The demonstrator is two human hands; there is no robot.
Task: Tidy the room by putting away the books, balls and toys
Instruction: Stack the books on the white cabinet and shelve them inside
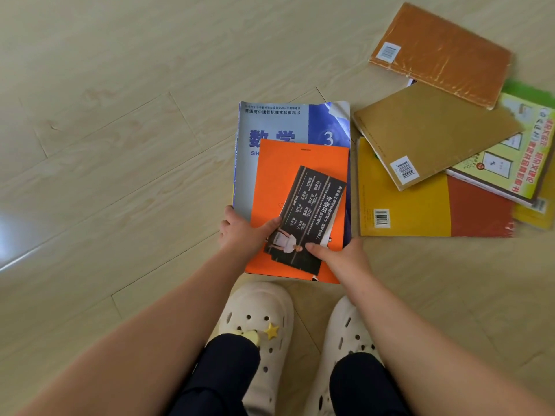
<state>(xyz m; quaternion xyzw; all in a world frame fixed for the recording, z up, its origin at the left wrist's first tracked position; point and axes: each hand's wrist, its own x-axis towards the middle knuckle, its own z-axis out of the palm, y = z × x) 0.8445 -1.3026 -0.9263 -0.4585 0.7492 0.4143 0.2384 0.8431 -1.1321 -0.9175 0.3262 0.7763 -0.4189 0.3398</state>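
I hold a small stack of books above the floor: a blue-grey maths textbook [271, 124] underneath, an orange book [300, 163] on top of it, and a black band or leaflet [309, 211] lying askew on the orange cover. My left hand [240, 232] grips the stack's lower left edge, thumb on the black leaflet. My right hand [339, 253] grips the lower right corner, thumb on top. To the right, more books lie overlapping on the floor: a yellow and red one [420, 211], a tan one [432, 130], an orange-brown one [444, 52] and a green-edged one [516, 151].
The floor [120, 115] is pale wood-pattern boards with a glare patch at the far left. My feet in cream clogs [264, 319] stand just below the held stack. No balls or toys show in this view.
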